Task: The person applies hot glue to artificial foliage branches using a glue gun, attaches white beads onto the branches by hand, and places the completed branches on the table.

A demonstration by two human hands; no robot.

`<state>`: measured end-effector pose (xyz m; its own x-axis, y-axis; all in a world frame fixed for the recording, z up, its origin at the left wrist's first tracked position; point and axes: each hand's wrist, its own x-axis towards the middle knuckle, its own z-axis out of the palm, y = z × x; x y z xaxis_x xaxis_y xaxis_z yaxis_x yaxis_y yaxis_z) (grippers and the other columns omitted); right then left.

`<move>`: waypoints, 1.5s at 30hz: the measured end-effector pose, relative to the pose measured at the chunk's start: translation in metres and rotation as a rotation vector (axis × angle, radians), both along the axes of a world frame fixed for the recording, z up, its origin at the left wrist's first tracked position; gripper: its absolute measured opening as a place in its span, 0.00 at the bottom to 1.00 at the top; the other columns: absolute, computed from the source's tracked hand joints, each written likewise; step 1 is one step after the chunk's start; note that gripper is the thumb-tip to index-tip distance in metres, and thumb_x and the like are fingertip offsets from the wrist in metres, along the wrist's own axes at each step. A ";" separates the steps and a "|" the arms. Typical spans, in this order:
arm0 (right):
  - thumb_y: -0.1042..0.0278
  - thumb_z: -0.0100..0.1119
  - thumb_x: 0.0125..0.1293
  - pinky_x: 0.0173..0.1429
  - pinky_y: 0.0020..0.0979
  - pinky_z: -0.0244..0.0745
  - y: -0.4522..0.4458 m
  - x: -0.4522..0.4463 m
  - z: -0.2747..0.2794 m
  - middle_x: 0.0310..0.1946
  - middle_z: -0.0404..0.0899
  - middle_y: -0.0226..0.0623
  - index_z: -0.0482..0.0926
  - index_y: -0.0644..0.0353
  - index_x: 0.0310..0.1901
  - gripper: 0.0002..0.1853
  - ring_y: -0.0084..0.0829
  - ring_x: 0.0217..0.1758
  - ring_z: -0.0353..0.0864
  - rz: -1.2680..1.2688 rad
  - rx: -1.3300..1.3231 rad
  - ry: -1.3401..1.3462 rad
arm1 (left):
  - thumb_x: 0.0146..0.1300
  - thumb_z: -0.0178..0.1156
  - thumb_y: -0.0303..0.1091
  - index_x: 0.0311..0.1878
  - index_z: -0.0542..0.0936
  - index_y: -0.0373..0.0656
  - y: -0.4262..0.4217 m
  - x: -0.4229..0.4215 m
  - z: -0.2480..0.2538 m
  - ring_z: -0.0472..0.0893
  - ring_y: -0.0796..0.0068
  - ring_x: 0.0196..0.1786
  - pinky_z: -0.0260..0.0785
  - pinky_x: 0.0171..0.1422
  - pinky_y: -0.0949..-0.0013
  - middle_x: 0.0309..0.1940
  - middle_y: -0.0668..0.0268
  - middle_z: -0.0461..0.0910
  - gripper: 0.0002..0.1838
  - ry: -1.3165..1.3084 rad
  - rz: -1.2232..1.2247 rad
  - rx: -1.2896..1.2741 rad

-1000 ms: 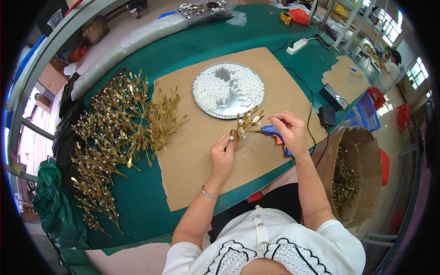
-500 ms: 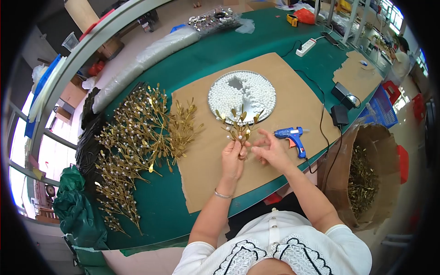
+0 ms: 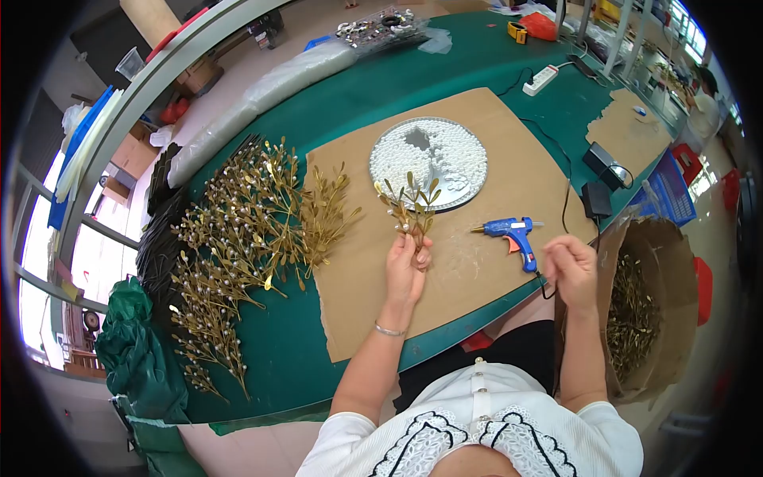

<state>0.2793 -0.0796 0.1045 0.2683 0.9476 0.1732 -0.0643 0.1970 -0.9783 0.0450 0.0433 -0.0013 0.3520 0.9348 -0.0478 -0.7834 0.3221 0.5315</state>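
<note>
My left hand (image 3: 408, 269) is closed round the stem of a gold leaf spray (image 3: 411, 208), held upright over the brown cardboard, with white pearl beads among its leaves. My right hand (image 3: 571, 270) is raised to the right of the blue glue gun (image 3: 515, 237), fingers curled together and slightly blurred; whatever they may hold is hidden. The glue gun lies on the cardboard, nozzle to the left, apart from both hands. Behind the spray sits a round tray (image 3: 483, 176) of white pearl beads, a patch of its bottom showing.
Several beaded gold sprays (image 3: 230, 230) lie left of the cardboard sheet (image 3: 366, 318) on the green table (image 3: 294, 342). A box of leafy sprays (image 3: 671, 350) stands at the right. Adapters (image 3: 596, 200) and a power strip (image 3: 540, 80) lie on the table. A person (image 3: 703, 111) is far right.
My right hand has moved away from the spray, to the right past the glue gun, and its fingers have curled in. My left hand still holds the spray.
</note>
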 end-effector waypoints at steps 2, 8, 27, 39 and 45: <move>0.72 0.46 0.67 0.20 0.14 0.55 -0.010 0.018 -0.004 0.16 0.69 0.26 0.76 0.64 0.40 0.08 0.13 0.17 0.63 -0.081 -0.028 0.055 | 0.70 0.43 0.35 0.45 0.70 0.40 0.001 -0.001 -0.003 0.63 0.83 0.24 0.56 0.28 0.80 0.31 0.62 0.75 0.10 -0.019 -0.015 -0.007; 0.67 0.48 0.67 0.20 0.15 0.46 -0.021 0.047 -0.036 0.16 0.60 0.16 0.74 0.62 0.34 0.08 0.09 0.17 0.55 -0.292 -0.205 -0.232 | 0.69 0.45 0.34 0.44 0.72 0.40 -0.001 -0.001 0.003 0.63 0.82 0.25 0.55 0.28 0.80 0.32 0.62 0.75 0.10 -0.119 -0.110 -0.054; 0.65 0.63 0.48 0.32 0.30 0.72 0.041 0.009 -0.074 0.23 0.78 0.43 0.75 0.68 0.38 0.17 0.33 0.24 0.79 -0.283 -0.401 -1.138 | 0.65 0.50 0.29 0.54 0.70 0.34 0.002 -0.003 -0.004 0.65 0.83 0.25 0.56 0.27 0.82 0.30 0.68 0.73 0.16 -0.024 -0.092 -0.041; 0.75 0.58 0.50 0.24 0.19 0.64 0.006 -0.009 -0.003 0.26 0.76 0.38 0.70 0.66 0.46 0.19 0.21 0.19 0.71 0.062 -0.184 0.280 | 0.66 0.49 0.31 0.55 0.70 0.38 0.003 -0.001 -0.013 0.63 0.85 0.23 0.54 0.26 0.82 0.27 0.71 0.71 0.16 -0.001 -0.122 -0.047; 0.68 0.60 0.51 0.25 0.21 0.64 0.008 -0.041 -0.026 0.23 0.76 0.36 0.73 0.65 0.40 0.15 0.22 0.19 0.70 0.183 -0.343 0.274 | 0.66 0.52 0.34 0.48 0.73 0.40 0.000 0.004 -0.010 0.63 0.87 0.22 0.53 0.24 0.83 0.26 0.71 0.71 0.11 0.167 -0.033 -0.003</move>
<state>0.2383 -0.0715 0.0787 0.0834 0.9737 -0.2118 -0.3326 -0.1731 -0.9270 0.0493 0.0433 -0.0111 0.3691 0.9227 -0.1110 -0.6731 0.3478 0.6527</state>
